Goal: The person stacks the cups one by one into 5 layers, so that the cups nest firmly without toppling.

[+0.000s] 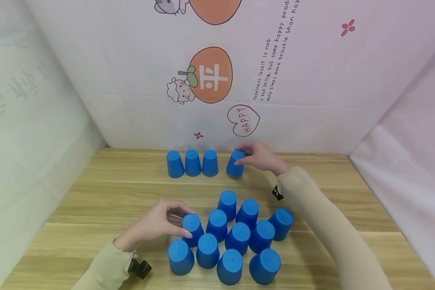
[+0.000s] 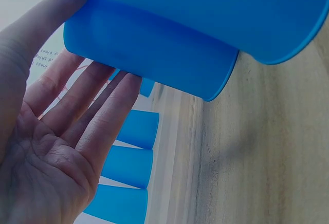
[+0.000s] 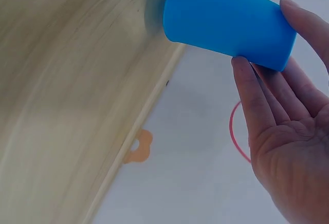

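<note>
Near the back edge of the wooden table, my right hand [image 1: 259, 156] grips an upside-down blue cup [image 1: 235, 168] between thumb and fingers. That blue cup [image 3: 226, 21] also shows in the right wrist view, tilted by the camera's angle. Left of it stand three more upside-down cups in a row, the nearest being a blue cup [image 1: 210, 164], with a gap between. My left hand [image 1: 157, 221] holds another blue cup [image 1: 193, 231] at the left side of a front cluster, thumb and fingers on either side. In the left wrist view, this blue cup [image 2: 149, 44] partly hides the fingertips.
Several upside-down blue cups stand close together at the front, among them a front-row cup [image 1: 230, 268] and a rightmost cup [image 1: 281, 223]. A printed white cloth [image 1: 304, 80] hangs behind the wooden table [image 1: 105, 193], and white cloth walls stand at both sides.
</note>
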Available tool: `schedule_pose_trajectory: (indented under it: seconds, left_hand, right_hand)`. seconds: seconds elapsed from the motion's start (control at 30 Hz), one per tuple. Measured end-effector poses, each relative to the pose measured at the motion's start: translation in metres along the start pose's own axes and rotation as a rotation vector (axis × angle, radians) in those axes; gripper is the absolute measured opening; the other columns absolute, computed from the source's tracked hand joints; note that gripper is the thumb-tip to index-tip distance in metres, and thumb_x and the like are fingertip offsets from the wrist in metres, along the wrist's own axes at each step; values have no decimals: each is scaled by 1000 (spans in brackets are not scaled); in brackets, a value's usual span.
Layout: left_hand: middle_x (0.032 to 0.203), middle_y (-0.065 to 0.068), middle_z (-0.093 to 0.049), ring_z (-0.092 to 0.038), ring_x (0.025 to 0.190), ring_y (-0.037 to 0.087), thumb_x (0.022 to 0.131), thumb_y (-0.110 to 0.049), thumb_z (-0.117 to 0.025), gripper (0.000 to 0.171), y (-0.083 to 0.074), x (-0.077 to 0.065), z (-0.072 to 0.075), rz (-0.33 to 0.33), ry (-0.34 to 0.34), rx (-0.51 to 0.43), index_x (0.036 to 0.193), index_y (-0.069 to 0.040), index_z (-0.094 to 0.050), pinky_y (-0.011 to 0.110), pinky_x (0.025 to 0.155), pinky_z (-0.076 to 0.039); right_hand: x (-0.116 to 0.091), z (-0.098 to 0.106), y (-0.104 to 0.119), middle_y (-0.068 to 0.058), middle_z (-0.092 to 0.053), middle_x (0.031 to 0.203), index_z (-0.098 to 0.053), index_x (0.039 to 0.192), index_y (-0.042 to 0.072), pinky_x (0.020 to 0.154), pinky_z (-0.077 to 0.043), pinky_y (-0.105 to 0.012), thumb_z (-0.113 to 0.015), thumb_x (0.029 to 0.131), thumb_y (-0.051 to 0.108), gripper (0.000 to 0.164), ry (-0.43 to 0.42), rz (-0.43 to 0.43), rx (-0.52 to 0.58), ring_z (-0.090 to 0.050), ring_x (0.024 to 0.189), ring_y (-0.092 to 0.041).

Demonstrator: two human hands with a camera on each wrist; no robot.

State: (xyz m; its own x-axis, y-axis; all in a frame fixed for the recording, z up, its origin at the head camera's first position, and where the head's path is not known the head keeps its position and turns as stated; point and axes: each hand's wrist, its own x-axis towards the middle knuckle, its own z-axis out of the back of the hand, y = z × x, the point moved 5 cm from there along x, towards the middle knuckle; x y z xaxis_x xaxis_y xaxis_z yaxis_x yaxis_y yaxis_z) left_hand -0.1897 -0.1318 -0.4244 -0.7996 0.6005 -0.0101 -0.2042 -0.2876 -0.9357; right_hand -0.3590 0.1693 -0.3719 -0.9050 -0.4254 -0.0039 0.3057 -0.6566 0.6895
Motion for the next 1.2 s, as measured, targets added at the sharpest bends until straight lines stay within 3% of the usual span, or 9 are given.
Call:
schedule_pose_trajectory:
  seconds: [0.27, 0.63, 0.97, 1.2]
  left_hand:
    - [113, -1, -72, -69, 104, 21, 83, -25, -88, 40, 1, 1, 0, 5, 4, 0, 118, -17, -72, 33, 89, -58]
    - [115, -1, -71, -69, 105, 21, 83, -25, -88, 40, 1, 1, 1, 14, 6, -8, 119, -17, -72, 34, 88, -58]
    - [115, 1, -70, -69, 105, 22, 83, -25, -88, 41, -2, 1, 0, 20, 12, -14, 119, -16, -72, 34, 89, -58]
    - [115, 0, -71, -68, 105, 23, 83, -24, -88, 40, -1, 1, 0, 16, 12, -14, 119, -17, -72, 34, 88, -58]
  right_hand:
    - [20, -13, 7, -9, -68, 125, -68, 128, 7, 95, -55, -44, -83, 88, 19, 44, 21, 1, -13, -63, 117, -30]
    - [29, -20, 15, -13, -67, 126, -67, 129, 3, 95, -55, -45, -82, 89, 16, 45, 21, 4, -53, -63, 117, -32]
    - [26, -21, 18, -17, -64, 132, -62, 135, -1, 98, -53, -47, -83, 88, 17, 55, 20, 13, -43, -61, 121, -34]
    - [16, -4, 22, -15, -59, 140, -58, 141, 4, 100, -51, -49, -83, 88, 29, 64, -28, 42, 22, -59, 125, -34]
